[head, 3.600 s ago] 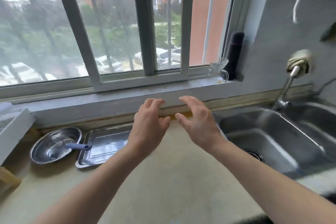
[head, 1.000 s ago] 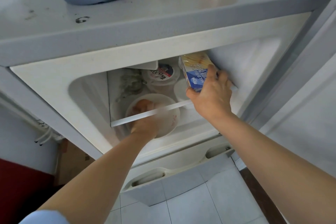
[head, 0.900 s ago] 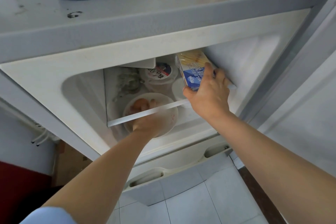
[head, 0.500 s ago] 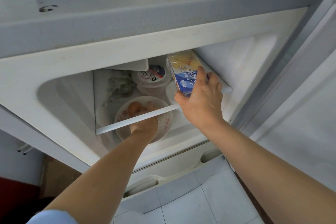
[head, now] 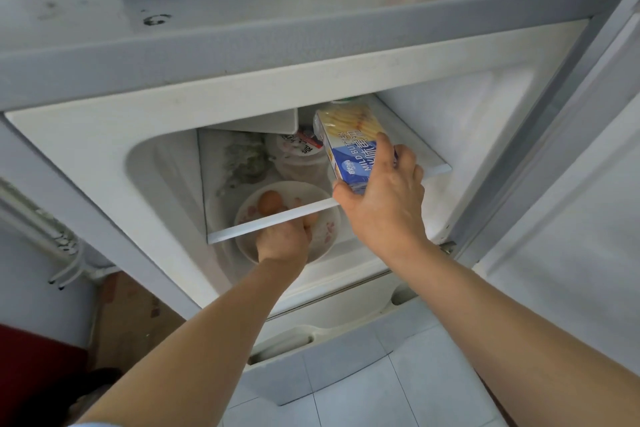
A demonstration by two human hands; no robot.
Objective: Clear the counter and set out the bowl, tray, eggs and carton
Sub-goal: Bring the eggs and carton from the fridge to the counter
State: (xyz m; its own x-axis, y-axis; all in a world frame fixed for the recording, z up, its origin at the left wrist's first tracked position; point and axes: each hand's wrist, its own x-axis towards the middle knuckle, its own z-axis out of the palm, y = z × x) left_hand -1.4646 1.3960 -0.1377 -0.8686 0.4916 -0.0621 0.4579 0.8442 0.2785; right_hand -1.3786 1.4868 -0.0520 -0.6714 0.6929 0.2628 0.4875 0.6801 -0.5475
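Blue-and-yellow cardboard carton [head: 349,152], centre right, sits clamped in fingers of the right hand [head: 384,204] while the left hand [head: 282,241] curls round a brown egg [head: 312,218] in the white flowered bowl [head: 330,236] below; the glass shelf edge [head: 249,227] could crack it.

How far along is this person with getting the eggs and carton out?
Early. Done: the fridge stands open. In hand: the right hand grips the butter carton on the upper shelf; the left hand, under that shelf, curls round an egg in the floral bowl. Left: both are inside the fridge, so carrying them out and setting them down remains. The counter is out of view.
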